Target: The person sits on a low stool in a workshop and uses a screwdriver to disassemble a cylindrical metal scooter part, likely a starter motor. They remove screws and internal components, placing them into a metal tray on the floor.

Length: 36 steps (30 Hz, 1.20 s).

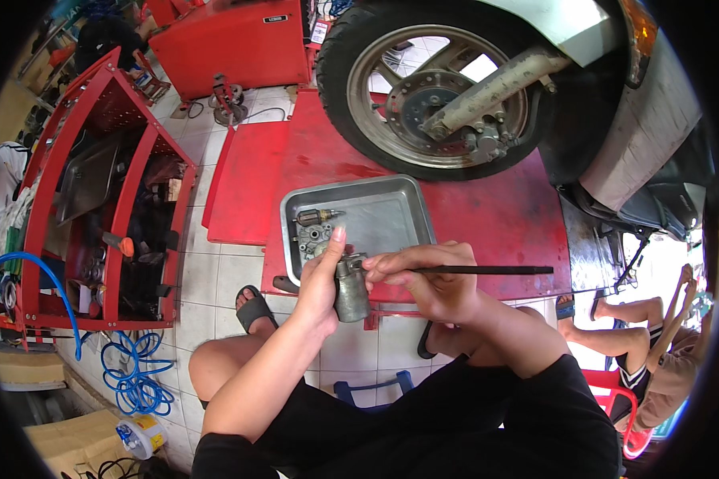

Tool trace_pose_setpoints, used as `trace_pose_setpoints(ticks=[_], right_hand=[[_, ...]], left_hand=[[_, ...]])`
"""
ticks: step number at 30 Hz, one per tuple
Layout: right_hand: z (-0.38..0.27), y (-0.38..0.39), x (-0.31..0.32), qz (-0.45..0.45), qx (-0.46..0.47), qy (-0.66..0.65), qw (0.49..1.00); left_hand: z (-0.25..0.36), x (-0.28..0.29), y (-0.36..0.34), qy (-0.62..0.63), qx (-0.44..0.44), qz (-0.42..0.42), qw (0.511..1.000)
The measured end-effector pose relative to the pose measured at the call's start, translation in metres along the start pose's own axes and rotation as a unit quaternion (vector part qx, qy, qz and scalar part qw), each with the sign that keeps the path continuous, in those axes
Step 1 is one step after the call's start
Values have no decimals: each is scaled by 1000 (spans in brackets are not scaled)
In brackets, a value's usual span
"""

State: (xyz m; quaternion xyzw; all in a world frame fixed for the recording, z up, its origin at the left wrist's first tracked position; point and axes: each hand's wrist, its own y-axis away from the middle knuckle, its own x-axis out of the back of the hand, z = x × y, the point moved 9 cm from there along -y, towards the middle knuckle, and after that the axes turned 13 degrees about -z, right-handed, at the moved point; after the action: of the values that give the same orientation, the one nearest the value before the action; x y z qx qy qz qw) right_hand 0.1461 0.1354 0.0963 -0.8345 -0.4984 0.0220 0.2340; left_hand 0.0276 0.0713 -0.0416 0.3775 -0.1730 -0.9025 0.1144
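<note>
My left hand (318, 281) is closed round a worn grey metal cylinder-shaped part (351, 297), its thumb pointing up along the side. Between the fingertips of my right hand (439, 283) is a thin black stick-like tool (507, 271). Its long end points right, while the other end is at the top of the metal part, hidden by my fingers. Just beyond both hands a metal tray (387, 214) rests on a red platform. Inside it, at the left, lie a dark cylindrical part (318, 216) and a grey metal casting (311, 238).
A motorcycle wheel (435, 96) stands on the red platform (311, 156) beyond the tray. At left is a red metal rack (112, 207), with a coiled blue hose (136, 375) below it. A blue stool (375, 389) is between my legs. Another person (671, 351) sits at right.
</note>
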Motion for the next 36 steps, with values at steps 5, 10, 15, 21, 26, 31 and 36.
trace_pose_setpoints(ticks=[5,10,15,21,26,31,36], right_hand=[[18,-4,8,6,-59,-22,998],[29,-13,42,35,-18,-164,986],[99,2,86,-24,-282,264,922],[177,48,69,-231,-514,451,692],[184,52,57,-270,-527,471,654],[191,50,53,-279,-527,466,654],[203,53,52,-274,-511,476,661]], left_hand=[[-6,5,-2,-14,3,-14,1000],[-8,1,-1,44,32,-23,998],[-2,9,-6,72,44,21,996],[6,15,-4,79,30,21,996],[11,19,-2,80,20,17,996],[15,20,-2,79,10,4,997],[18,17,-1,71,6,-7,997]])
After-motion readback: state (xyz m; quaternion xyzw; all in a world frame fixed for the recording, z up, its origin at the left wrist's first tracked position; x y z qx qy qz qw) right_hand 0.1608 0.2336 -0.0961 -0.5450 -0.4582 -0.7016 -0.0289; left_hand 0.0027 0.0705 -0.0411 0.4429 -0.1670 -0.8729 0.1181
